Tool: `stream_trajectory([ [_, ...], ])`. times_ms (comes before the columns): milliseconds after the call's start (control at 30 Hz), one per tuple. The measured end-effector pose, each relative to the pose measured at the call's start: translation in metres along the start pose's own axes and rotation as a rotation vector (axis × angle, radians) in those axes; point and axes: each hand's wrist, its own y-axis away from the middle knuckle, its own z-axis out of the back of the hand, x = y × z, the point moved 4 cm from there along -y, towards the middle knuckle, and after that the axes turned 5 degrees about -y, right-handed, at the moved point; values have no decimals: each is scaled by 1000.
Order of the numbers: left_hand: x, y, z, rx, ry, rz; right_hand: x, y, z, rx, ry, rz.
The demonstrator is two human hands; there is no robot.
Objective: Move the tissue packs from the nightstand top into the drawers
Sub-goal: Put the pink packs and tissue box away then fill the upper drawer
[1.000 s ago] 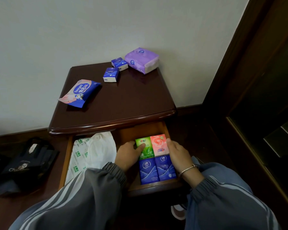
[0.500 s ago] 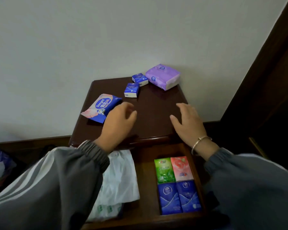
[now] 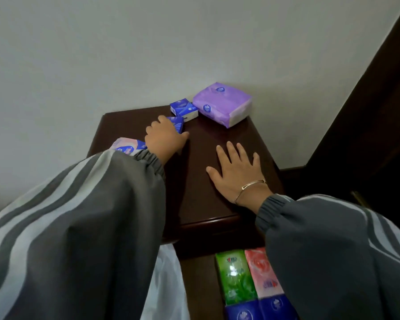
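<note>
Behind both wrists the drawer (image 3: 200, 287) holds 4 packs (image 3: 236, 276) and a white bag (image 3: 164, 292). The left hand (image 3: 164, 139) grasps a small blue pack (image 3: 177, 124); the right hand (image 3: 236, 174) lies flat, released, on bare nightstand top (image 3: 194, 188).

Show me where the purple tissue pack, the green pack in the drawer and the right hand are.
purple tissue pack (image 3: 222, 103): head view, its top face.
green pack (image 3: 234, 276): head view, middle of its wrapper.
right hand (image 3: 237, 172): head view, back of the hand.
</note>
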Motion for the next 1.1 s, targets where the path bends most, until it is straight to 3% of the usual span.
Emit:
stream_trajectory([
  [167, 3, -43, 22, -20, 150, 192, 0, 1, -1, -34, 9, 15],
  [233, -6, -59, 32, -123, 247, 139, -1, 1, -2, -47, 22, 16],
  [333, -31, -75, 21, -73, 294, 53, 0, 2, -3, -72, 27, 13],
  [467, -46, -86, -12, 64, 187, -123, 2, 2, -3, -97, -2, 23],
  [600, -41, -79, -11, 58, 47, -256, 0, 0, -4, -94, -17, 23],
  [867, 6, -16, 31, 551, 264, -164, 0, 1, -1, -68, -31, 11],
  [933, 13, -5, 33, 511, 439, -56, 0, 1, -1, -61, -26, 1],
  [1000, 19, -3, 30, 348, 533, 89, 0, 1, 0, -61, -22, -3],
  [1100, 14, 6, 21, 198, 435, 215, 1, 2, 0, -58, -14, -4],
])
